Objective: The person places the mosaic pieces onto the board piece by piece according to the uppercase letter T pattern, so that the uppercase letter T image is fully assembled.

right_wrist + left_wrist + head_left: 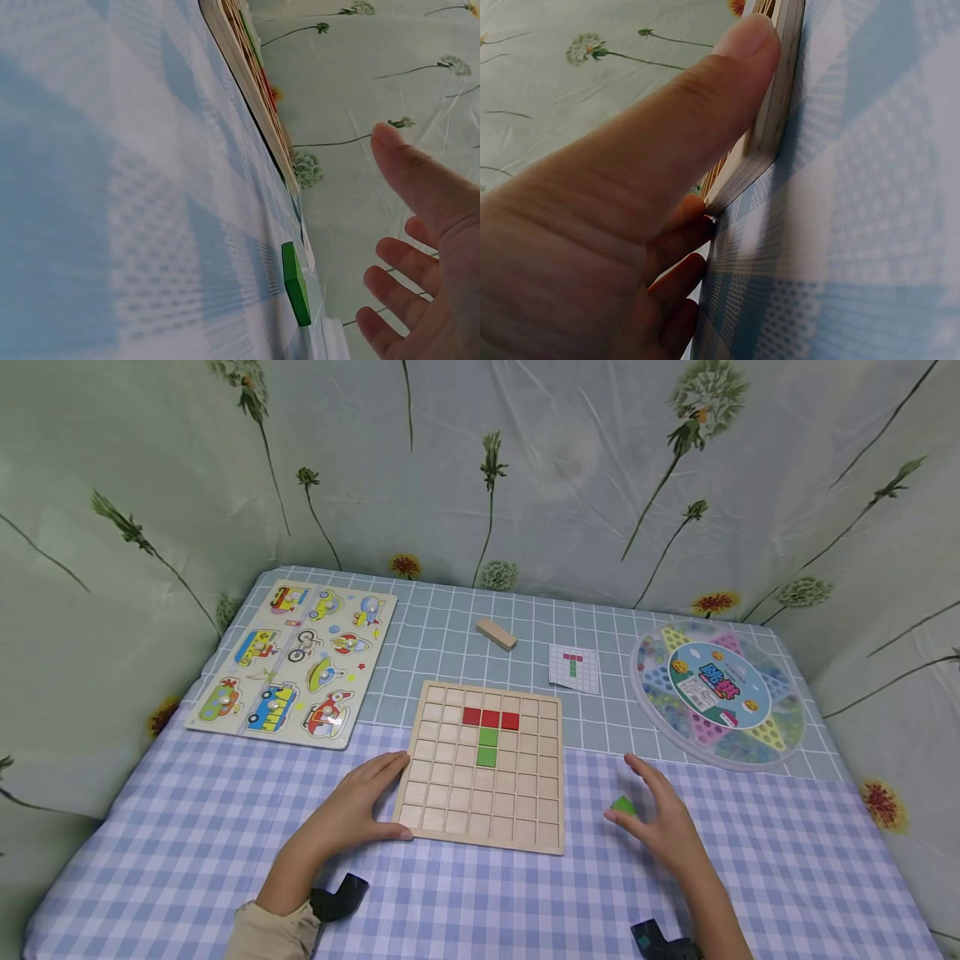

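Observation:
A square wooden grid board [525, 814] lies in the middle of the table. It carries a row of red tiles [490, 719] with green tiles [487, 757] in a column below. At its near left corner, my left hand [352, 806] touches the board, thumb along the near edge and fingertips at the left side. In the left wrist view the straight thumb [682, 120] lies against the board's edge. My right hand [663, 822] is spread over the cloth right of the board. A loose green tile [295, 285] lies beside it, with the fingers apart from it.
A vehicle peg puzzle [300, 664] lies at the left. Behind the board are a small wooden block [497, 634] and a pattern card [574, 668] with a red and green T. A round clear game case [716, 693] lies at the right. A printed curtain [562, 485] hangs behind.

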The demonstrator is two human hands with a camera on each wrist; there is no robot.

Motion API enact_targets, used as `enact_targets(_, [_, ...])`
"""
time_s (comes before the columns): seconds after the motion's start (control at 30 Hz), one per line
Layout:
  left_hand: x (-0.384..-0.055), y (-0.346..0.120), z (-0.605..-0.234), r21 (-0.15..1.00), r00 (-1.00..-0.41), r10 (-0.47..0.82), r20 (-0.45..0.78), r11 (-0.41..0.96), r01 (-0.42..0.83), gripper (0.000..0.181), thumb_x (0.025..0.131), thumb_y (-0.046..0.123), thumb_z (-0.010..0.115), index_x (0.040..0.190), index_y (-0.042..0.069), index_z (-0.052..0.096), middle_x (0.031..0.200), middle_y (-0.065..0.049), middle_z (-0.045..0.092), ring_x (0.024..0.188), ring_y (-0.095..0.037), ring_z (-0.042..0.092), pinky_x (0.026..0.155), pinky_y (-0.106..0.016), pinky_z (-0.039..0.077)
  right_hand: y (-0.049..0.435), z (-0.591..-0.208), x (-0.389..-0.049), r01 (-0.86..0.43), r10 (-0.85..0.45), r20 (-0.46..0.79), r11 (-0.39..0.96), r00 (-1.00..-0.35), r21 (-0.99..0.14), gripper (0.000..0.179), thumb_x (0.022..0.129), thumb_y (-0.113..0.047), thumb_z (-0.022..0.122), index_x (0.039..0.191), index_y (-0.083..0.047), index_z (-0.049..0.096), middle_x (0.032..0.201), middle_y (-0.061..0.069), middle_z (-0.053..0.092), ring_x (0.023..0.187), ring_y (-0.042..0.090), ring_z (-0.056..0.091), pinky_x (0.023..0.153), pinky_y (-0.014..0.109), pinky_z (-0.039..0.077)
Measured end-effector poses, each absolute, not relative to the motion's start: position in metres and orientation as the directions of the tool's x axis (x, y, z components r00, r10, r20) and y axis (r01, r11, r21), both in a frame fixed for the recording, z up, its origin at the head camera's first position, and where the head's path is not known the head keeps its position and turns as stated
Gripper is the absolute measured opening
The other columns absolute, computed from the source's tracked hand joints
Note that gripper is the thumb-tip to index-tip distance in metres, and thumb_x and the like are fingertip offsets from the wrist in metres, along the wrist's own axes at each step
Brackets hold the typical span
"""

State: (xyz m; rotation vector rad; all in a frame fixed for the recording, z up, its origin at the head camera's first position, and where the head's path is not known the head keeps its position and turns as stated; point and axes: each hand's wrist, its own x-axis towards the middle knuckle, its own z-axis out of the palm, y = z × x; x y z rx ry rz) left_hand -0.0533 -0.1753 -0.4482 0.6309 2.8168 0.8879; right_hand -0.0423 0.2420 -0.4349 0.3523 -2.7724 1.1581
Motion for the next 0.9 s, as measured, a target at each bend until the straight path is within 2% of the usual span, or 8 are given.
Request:
enact_targets(0.3, [-0.0536,-0.1756,-0.4481,0.569,-0.904,0.428,0.01,0.741,0.357,0.104,0.057,0.06,0.073,0.138,0.004,0.035,0.139,-0.012,0.035,0.125,-0.032,0.031,0.099,-0.051,0.027,0.2459,-0.4429,-0.0366,-0.206,-0.17,0.12,0.714,-0.978,-0.669,0.081,0.065,-0.018,0.08,0.132,-0.002,0.039,0.129,0.018,0.043,0.112,0.035,0.044,0.091,0.051,0.034])
enact_targets(0.57, [-0.0537,-0.1752,-0.4481,0.574,-0.903,0.429,0.007,0.738,0.355,0.104,0.057,0.059,0.073,0.138,0.004,0.035,0.139,-0.013,0.035,0.125,-0.033,0.031,0.099,-0.051,0.027,0.2473,-0.4443,-0.0351,-0.126,-0.167,0.001,0.745,-0.986,-0.655,0.078,0.07,-0.025,0.077,0.133,-0.001,0.037,0.128,0.02,0.042,0.114,0.037,0.042,0.095,0.053,0.031])
enact_targets(0.8, [-0.0537,-0.1749,-0.4485,0.573,-0.906,0.423,-0.001,0.743,0.345,0.105,0.057,0.061,0.071,0.138,0.005,0.035,0.139,-0.012,0.035,0.126,-0.033,0.03,0.099,-0.051,0.027,0.2479,-0.4443,-0.0361,-0.095,-0.148,-0.04,0.797,-0.988,-0.597,0.062,0.074,-0.016,0.074,0.125,0.002,0.045,0.122,0.021,0.046,0.115,0.037,0.04,0.096,0.051,0.03])
enact_targets(0.9, [-0.0536,-0.1748,-0.4486,0.574,-0.908,0.42,-0.001,0.743,0.343,0.106,0.057,0.062,0.071,0.138,0.005,0.035,0.139,-0.012,0.035,0.126,-0.033,0.03,0.099,-0.051,0.027,0.248,-0.4436,-0.0366,-0.097,-0.136,-0.024,0.805,-0.99,-0.585,0.053,0.075,-0.016,0.073,0.119,0.003,0.051,0.115,0.02,0.049,0.109,0.036,0.044,0.093,0.051,0.034])
